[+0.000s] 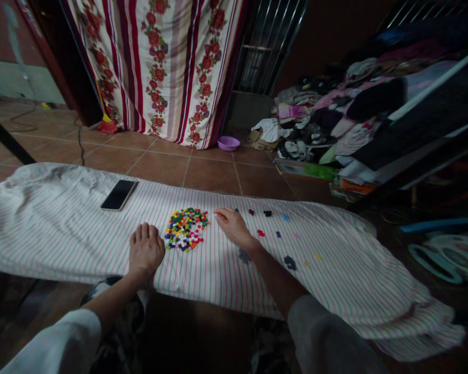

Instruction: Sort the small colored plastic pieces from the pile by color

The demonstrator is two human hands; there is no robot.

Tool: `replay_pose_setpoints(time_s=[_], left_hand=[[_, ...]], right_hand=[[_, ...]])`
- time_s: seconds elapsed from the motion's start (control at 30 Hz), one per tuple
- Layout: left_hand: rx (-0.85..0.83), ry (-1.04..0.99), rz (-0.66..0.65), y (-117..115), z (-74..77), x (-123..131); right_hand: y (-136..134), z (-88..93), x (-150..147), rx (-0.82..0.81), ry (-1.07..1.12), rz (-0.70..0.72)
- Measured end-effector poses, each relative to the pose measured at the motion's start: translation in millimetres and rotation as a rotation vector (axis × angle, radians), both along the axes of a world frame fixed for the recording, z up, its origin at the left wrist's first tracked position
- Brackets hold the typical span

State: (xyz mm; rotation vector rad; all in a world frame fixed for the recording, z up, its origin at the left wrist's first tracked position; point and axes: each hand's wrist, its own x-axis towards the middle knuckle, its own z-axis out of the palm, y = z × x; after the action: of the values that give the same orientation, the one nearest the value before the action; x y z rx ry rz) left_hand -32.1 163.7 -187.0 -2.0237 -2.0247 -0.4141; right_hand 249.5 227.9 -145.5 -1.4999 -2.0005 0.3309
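A pile of small multicoloured pieces (185,228) lies on the striped cloth (210,280). Just left of it my left hand (145,246) rests flat, palm down, with nothing visible in it. On the pile's right side is my right hand (232,224), fingers pinched together; what they hold, if anything, is too small to name. Sorted small groups lie farther right: black pieces (267,213), red pieces (260,233), blue pieces (285,217), dark grey pieces (290,263) and a yellow piece (319,256). Grey pieces (243,255) sit beside my right forearm.
A phone (119,196) lies on the cloth at the left. Beyond the cloth are a floral curtain (171,67), a purple basin (228,143) on the tiled floor, a red dustpan (108,124) and a heap of clothes (335,109) at the right.
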Motion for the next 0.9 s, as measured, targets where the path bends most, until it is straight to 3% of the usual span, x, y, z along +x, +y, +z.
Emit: replay_pose_setpoints(time_s=[0.13, 0.3, 0.67, 0.9], left_hand=[[0.009, 0.001, -0.009, 0, 1.1, 1], [0.006, -0.007, 0.001, 1, 1.2, 2], [0.024, -0.059, -0.004, 1, -1.1, 1], [0.023, -0.067, -0.006, 0, 1.2, 1]], right_hand=[[-8, 4.1, -40, -0.121, -0.107, 0.116], [-6, 7.2, -64, -0.232, -0.297, 0.066], [6, 0.5, -87, -0.324, -0.445, -0.047], [6, 2.1, -86, -0.295, -0.381, -0.072]])
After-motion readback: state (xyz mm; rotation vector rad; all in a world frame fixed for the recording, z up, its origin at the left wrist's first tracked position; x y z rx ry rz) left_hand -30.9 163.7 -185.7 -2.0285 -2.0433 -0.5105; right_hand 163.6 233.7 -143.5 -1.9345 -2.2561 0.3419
